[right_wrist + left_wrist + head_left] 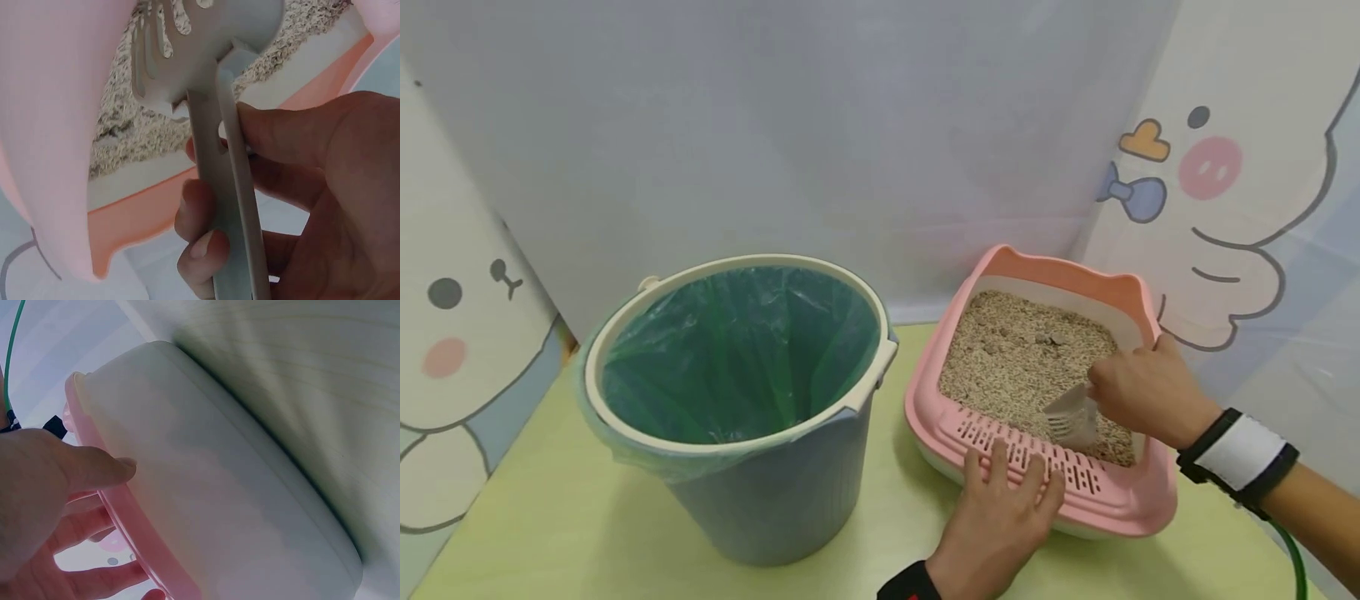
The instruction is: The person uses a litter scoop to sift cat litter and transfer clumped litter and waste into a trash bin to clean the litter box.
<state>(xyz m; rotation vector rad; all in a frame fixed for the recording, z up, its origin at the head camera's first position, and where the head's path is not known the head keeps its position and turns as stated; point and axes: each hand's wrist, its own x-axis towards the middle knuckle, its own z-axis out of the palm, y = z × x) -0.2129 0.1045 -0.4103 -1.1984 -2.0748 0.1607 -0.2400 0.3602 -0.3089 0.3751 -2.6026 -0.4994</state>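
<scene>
Left hand (pixel 996 521) pinches the near edge of the pink litter box (pixel 1131 496), thumb against the outer wall and fingers spread on top, while the right hand (pixel 1142 392) curls tightly around the handle of a slotted scoop (pixel 1082 427). Largest is the grey bucket (pixel 775 508) on the left, lined with a green bag (pixel 737 358); the smaller litter box beside it holds beige granules (pixel 1000 342) topped by darker clumps (pixel 1054 338). Smaller again, the scoop angles down from the right hand, its head at the granules beside the perforated ledge.
</scene>
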